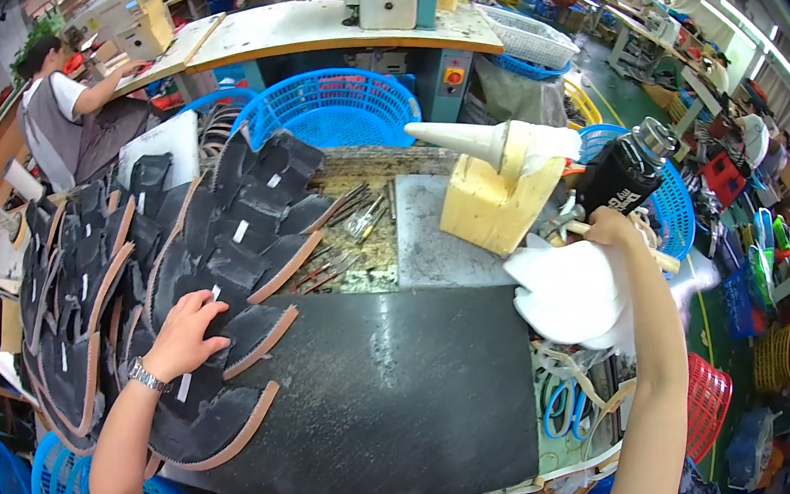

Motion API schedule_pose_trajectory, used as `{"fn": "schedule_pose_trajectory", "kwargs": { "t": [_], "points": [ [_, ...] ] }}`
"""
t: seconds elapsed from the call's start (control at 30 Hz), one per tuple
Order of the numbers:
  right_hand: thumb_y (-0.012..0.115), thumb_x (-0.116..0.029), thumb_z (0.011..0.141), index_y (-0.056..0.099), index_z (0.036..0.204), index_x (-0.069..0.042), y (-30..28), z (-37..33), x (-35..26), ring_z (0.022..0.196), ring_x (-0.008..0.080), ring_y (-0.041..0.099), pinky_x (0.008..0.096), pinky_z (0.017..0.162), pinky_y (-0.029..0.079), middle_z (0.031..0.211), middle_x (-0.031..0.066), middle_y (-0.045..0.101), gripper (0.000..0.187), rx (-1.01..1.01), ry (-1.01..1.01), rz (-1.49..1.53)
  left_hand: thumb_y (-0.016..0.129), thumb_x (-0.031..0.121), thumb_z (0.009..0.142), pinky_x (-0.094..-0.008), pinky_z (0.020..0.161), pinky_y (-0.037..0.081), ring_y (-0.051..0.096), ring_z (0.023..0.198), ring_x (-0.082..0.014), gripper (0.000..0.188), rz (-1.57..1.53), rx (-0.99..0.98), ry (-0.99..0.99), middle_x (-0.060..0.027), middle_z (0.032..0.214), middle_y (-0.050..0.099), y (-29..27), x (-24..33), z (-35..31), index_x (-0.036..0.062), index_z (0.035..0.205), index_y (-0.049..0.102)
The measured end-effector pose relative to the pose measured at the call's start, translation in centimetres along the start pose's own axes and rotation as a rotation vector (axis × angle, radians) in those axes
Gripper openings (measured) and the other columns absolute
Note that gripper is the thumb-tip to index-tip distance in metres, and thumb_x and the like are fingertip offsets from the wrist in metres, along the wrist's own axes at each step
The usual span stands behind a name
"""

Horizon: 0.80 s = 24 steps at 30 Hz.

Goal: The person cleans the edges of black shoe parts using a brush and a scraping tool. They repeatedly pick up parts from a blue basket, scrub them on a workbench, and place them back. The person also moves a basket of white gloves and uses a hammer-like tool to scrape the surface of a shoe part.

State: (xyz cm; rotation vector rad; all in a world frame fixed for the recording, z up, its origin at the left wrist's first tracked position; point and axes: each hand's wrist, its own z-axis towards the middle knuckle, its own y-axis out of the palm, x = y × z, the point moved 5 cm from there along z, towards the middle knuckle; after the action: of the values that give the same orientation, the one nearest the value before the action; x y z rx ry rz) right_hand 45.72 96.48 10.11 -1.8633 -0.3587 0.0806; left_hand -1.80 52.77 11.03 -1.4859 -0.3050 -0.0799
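Observation:
My left hand [187, 333], with a metal watch on its wrist, rests on a stack of overlapping black shoe uppers [251, 196]. Its thumb and fingers are apart on the top pieces, which have tan zigzag edges and small white tags. To the right, my right hand [610, 227] is closed around a wooden handle [658, 257], seemingly a hammer's; a metal head [569, 214] shows left of the hand, and the fingers are partly hidden. White sheet pieces [566, 286] lie just below that hand. A black bottle [628, 169] stands right behind it.
A dark board [385, 387] covers the bench before me. Behind it are a cream block with a grey cone [461, 137] and blue baskets [334, 107]. Blue-handled scissors [566, 410] lie at right. A co-worker [60, 114] sits at far left.

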Motion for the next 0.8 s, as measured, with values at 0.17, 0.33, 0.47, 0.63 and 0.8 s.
{"fn": "schedule_pose_trajectory", "kwargs": {
  "t": [0.17, 0.33, 0.47, 0.63, 0.8],
  "points": [
    [0.066, -0.023, 0.068, 0.061, 0.082, -0.007, -1.3, -4.6, -3.9, 0.079, 0.0263, 0.063, 0.0396, 0.065, 0.049, 0.080, 0.0115, 0.063, 0.022, 0.495, -0.222, -0.231, 0.077, 0.018, 0.061, -0.0389, 0.087, 0.041, 0.050, 0.101, -0.0308, 0.053, 0.030, -0.107, -0.028, -0.0134, 0.108, 0.050, -0.2, -0.7, 0.7, 0.0048, 0.108, 0.055],
    [0.061, -0.018, 0.075, 0.051, 0.089, -0.008, -0.5, -7.0, -4.6, 0.074, 0.0254, 0.060, 0.0373, 0.058, 0.046, 0.076, 0.0088, 0.055, 0.020, 0.821, -0.315, -0.151, 0.076, 0.018, 0.062, -0.0379, 0.080, 0.041, 0.051, 0.094, -0.0291, 0.044, 0.041, -0.212, -0.021, -0.0102, 0.094, 0.054, -0.7, -1.6, -0.3, 0.0073, 0.100, 0.058],
    [0.058, -0.013, 0.077, 0.050, 0.092, -0.009, -1.4, -8.9, -5.3, 0.072, 0.0252, 0.057, 0.0370, 0.055, 0.046, 0.075, 0.0074, 0.050, 0.017, 1.104, -0.296, -0.070, 0.076, 0.017, 0.060, -0.0382, 0.078, 0.040, 0.049, 0.088, -0.0281, 0.029, 0.138, -0.179, 0.064, -0.0086, 0.083, 0.052, -1.7, -1.3, -1.1, 0.0071, 0.084, 0.061],
    [0.055, -0.016, 0.082, 0.053, 0.098, -0.012, -3.1, -8.3, -3.2, 0.076, 0.0309, 0.057, 0.0418, 0.060, 0.046, 0.080, 0.0104, 0.053, 0.017, 1.351, -0.083, 0.206, 0.071, 0.011, 0.063, -0.0362, 0.068, 0.043, 0.053, 0.079, -0.0273, 0.020, 0.102, 0.046, 0.215, -0.0095, 0.081, 0.054, -4.0, 1.0, -2.7, 0.0058, 0.076, 0.057],
    [0.053, -0.028, 0.086, 0.053, 0.094, -0.008, -9.0, -10.1, -1.9, 0.074, 0.0411, 0.058, 0.0490, 0.061, 0.043, 0.080, 0.0192, 0.061, 0.021, 1.360, 0.123, 0.535, 0.063, 0.005, 0.068, -0.0355, 0.063, 0.042, 0.056, 0.068, -0.0257, 0.013, 0.270, 0.240, 0.352, -0.0082, 0.068, 0.054, -9.1, 4.1, -8.7, 0.0053, 0.072, 0.050]
  ]
}}
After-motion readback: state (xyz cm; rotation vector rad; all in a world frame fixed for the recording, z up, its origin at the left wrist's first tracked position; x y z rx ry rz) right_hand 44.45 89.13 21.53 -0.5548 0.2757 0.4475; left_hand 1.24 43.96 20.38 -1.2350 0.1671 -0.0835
